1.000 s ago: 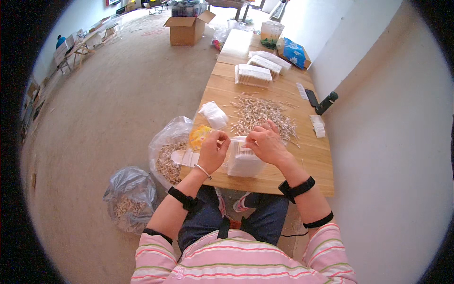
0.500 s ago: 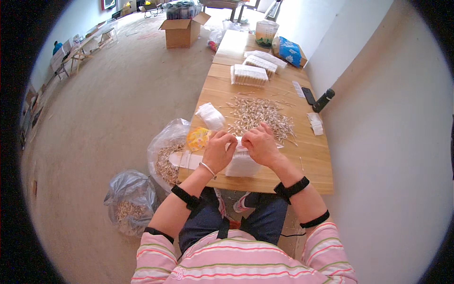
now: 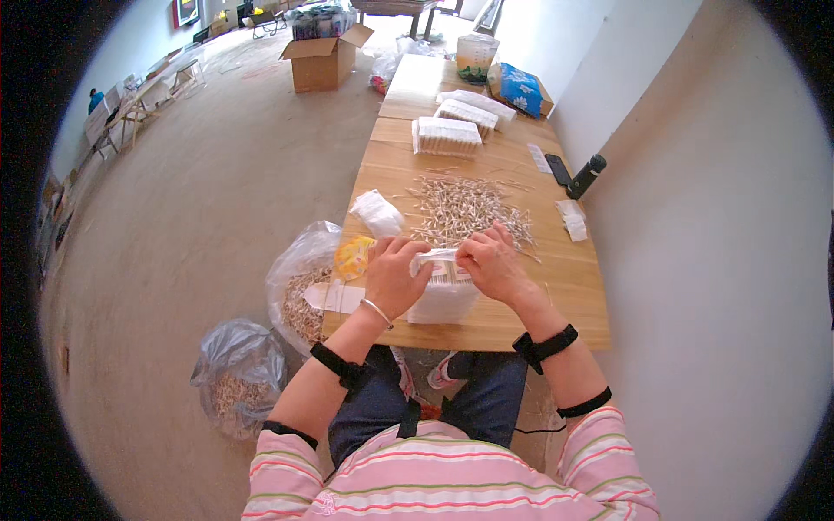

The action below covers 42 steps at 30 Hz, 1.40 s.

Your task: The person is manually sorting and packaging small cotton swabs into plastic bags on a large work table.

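A clear plastic bag packed with cotton swabs [image 3: 440, 306] stands near the table's front edge. Its upper edge is pinched at the left by my left hand [image 3: 396, 280] and at the right by my right hand [image 3: 493, 265], with the film stretched between them. Small printed cards show through the film just below the edge. Just beyond my hands spreads a loose heap of cotton swabs [image 3: 469, 207]. To the left of the heap lies a stack of white plastic bags [image 3: 377, 212]. A yellow patterned packet [image 3: 354, 258] and a pale flat strip [image 3: 335, 298] lie by my left hand.
Filled swab packs [image 3: 446, 137] sit farther up the wooden table [image 3: 391, 156]. Along the right edge are a phone [image 3: 558, 169], a dark bottle [image 3: 586, 177] and a white wrapper [image 3: 572, 220]. Plastic sacks of swabs [image 3: 239, 392] stand on the floor at left. A wall [image 3: 695, 260] borders the right.
My hands have moved slightly apart along the bag's edge, the right one shifting outward. More of the film edge and the printed cards now show between them. The whole view has shifted slightly.
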Motion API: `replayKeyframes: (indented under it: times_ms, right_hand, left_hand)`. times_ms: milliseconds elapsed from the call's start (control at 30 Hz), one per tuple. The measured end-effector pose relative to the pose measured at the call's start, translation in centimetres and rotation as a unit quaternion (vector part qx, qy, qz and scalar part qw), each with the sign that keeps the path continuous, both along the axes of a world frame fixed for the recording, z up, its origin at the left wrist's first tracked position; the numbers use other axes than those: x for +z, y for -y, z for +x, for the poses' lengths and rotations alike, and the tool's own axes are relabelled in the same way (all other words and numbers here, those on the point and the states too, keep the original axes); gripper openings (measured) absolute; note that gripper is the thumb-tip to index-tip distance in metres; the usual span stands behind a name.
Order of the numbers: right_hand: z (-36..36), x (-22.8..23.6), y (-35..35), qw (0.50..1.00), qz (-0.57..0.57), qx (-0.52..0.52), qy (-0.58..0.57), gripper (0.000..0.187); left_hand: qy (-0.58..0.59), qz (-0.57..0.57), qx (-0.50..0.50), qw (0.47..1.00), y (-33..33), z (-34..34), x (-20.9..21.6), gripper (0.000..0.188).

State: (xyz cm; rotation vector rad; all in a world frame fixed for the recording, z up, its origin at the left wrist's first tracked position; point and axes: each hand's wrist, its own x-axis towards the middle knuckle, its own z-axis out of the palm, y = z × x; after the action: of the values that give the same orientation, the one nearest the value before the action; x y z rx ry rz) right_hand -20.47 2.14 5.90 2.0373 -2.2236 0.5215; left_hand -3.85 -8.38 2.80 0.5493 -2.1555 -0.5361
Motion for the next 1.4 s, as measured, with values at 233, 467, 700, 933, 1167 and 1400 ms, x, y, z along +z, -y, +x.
replayKeyframes:
  times_ms: [233,467,700,933,1167,1400]
  right_hand:
    - [0.3,-0.4,0.1,1.000,-0.007,0.008,-0.012,0.009]
    - [1.5,-0.9,0.5,0.997,-0.077,0.006,-0.027,0.007]
    - [1.1,-1.5,0.7,0.996,-0.084,0.023,-0.013,0.011]
    - [-2.5,-1.2,-2.4,0.992,-0.096,0.005,0.083,0.007]
    - [-2.4,-0.9,-2.9,0.991,-0.084,-0.011,0.102,0.005]
    - [-1.0,-1.0,-2.4,0.990,-0.108,-0.009,0.085,0.010]
  left_hand:
    - [0.069,-0.018,-0.011,0.997,-0.1,-1.2,-0.1,0.009]
    - [0.046,-0.033,0.003,0.998,-0.3,-1.9,-1.2,0.004]
    - [0.075,-0.041,0.000,0.996,-0.3,-1.4,-0.7,0.005]
    - [0.087,-0.020,-0.004,0.996,0.2,-0.6,0.0,0.005]
    - [0.036,-0.084,-0.026,0.995,-2.0,-3.2,0.3,0.008]
    - [0.059,-0.085,-0.048,0.993,-2.2,-4.4,-0.3,0.009]
